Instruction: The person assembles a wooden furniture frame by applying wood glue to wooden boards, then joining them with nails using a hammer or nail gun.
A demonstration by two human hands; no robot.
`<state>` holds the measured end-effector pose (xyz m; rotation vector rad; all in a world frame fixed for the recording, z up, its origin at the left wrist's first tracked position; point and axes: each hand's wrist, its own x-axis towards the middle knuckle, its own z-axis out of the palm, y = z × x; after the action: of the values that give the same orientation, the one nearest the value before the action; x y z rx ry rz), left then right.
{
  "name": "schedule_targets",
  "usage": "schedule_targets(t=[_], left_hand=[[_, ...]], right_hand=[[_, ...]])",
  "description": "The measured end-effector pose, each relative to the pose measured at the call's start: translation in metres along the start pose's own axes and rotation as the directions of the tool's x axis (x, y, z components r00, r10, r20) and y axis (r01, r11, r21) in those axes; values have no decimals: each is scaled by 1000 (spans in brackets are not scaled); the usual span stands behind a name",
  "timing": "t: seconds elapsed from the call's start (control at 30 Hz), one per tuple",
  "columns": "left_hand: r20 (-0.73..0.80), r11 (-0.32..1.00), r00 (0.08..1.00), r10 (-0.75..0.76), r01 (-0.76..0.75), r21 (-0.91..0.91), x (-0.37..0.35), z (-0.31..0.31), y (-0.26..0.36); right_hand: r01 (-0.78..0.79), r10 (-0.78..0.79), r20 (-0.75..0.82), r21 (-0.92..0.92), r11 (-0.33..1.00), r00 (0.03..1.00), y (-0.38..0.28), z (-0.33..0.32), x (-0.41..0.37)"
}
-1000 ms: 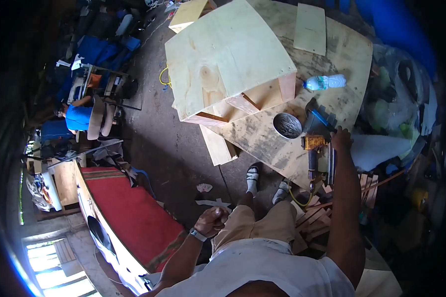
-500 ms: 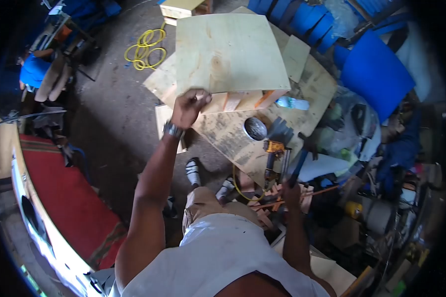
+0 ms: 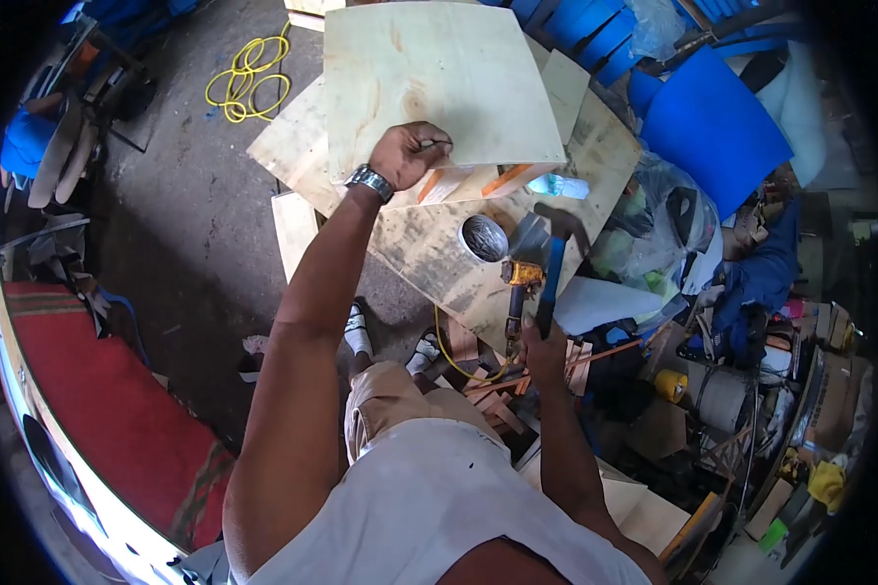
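Observation:
A plywood box (image 3: 439,83) with a pale top panel stands on a larger plywood sheet (image 3: 410,255). My left hand (image 3: 415,156), a watch at its wrist, rests at the panel's near edge with thumb and fingers pinched together. Whatever they pinch is too small to make out. In my right hand (image 3: 543,346) is a hammer (image 3: 553,273), gripped by its blue handle with the head up, to the right of the box. Behind the handle a yellow and black nail gun (image 3: 523,276) lies on the sheet, beside an open can (image 3: 483,239).
A clear plastic bottle (image 3: 561,186) lies by the box's right corner. Yellow hose (image 3: 251,78) is coiled on the floor at upper left. Wood scraps (image 3: 493,400) lie near my feet. Plastic bags (image 3: 644,234) and a blue sheet (image 3: 717,141) crowd the right side.
My left hand has shifted right along the box's near edge and up onto the panel. The hammer has come up and left, its head now higher. The whole view has shifted slightly.

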<state>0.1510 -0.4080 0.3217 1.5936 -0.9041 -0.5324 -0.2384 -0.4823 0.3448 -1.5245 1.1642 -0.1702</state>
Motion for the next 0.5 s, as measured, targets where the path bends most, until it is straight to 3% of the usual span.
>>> schedule_targets(t=[0.03, 0.1, 0.23, 0.33, 0.37, 0.47, 0.5], left_hand=[[10, 998, 1000, 13, -14, 64, 0, 1, -1], [-21, 999, 999, -31, 30, -40, -1, 4, -4], [-150, 974, 988, -46, 11, -225, 10, 2, -17], [-222, 970, 970, -96, 41, -239, 6, -2, -2], [-233, 962, 967, -101, 34, -273, 5, -2, -5], [-249, 939, 959, -133, 41, -342, 6, -10, -4], [-249, 929, 956, -154, 54, -367, 7, -10, -4]], right_hand=[[17, -18, 39, 16, 1000, 999, -10, 4, 5], [49, -55, 89, 63, 997, 995, -47, 11, 4], [374, -377, -29, -76, 924, 926, -57, 19, 21], [335, -331, 55, -87, 938, 942, -67, 12, 43], [254, -245, 79, -132, 958, 966, -81, 11, 36], [346, -337, 91, -383, 857, 937, -3, -7, 31], [401, -397, 95, -390, 829, 913, 35, -9, 25]])
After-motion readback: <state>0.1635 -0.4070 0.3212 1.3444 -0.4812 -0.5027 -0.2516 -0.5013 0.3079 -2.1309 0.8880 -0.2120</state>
